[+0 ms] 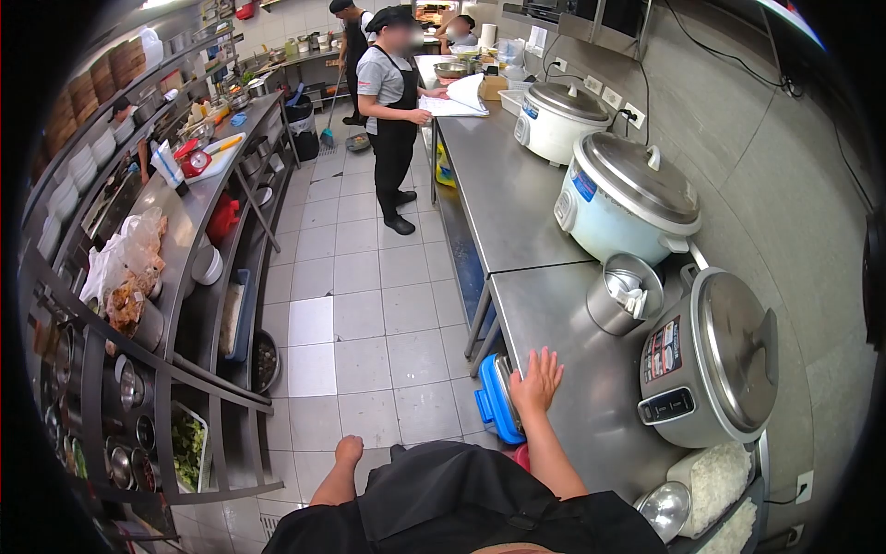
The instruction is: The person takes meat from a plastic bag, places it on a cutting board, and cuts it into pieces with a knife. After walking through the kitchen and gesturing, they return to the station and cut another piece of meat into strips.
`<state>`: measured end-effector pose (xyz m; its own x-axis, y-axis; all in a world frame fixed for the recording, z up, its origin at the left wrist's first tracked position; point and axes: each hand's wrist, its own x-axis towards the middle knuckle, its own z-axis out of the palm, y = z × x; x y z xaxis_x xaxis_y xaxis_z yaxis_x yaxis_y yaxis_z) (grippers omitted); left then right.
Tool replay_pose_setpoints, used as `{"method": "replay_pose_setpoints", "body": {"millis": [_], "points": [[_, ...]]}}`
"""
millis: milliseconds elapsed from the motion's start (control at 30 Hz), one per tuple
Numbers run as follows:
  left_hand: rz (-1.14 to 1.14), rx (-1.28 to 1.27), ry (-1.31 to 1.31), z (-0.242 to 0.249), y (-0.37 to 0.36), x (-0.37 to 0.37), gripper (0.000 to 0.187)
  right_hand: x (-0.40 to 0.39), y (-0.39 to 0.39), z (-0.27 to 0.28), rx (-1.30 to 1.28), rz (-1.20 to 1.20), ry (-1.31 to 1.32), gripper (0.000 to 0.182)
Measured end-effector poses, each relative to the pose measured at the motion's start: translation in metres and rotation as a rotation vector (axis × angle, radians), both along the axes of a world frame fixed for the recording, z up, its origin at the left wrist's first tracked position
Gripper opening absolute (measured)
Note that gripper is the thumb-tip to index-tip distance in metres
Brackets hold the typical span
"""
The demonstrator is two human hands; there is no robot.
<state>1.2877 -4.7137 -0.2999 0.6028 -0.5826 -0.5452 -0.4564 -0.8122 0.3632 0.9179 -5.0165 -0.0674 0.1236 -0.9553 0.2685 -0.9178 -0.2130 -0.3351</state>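
My right hand [538,380] is spread with its fingers apart, over the edge of the steel counter [577,397], and holds nothing. Just below it at the counter's edge is a blue container [499,403]. My left hand [349,450] hangs low over the tiled floor, its fingers curled in; whether something is inside cannot be made out. To the right of my right hand stand a steel pot [616,309] with white items in it and a large grey rice cooker [711,360]. White rice [715,485] and a metal bowl [665,511] are at the lower right.
Two more cookers [563,120] [628,194] line the wall side of the counter. A person in a black apron [397,111] stands in the aisle by papers [454,100]; others are farther back. Steel shelving [185,369] runs along the left. A blue tray [242,314] sits on a lower shelf.
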Motion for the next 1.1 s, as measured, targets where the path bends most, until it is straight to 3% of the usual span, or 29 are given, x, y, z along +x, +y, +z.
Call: {"method": "replay_pose_setpoints", "body": {"millis": [300,1100], "points": [[0.035,-0.127,-0.096,-0.010,0.009,0.001,0.044,0.000,0.000,-0.002,-0.012,0.000,-0.004,0.063],[-0.001,0.030,-0.046,0.026,0.006,-0.007,0.043,0.000,0.000,-0.002,-0.005,-0.004,-0.003,0.063]]}}
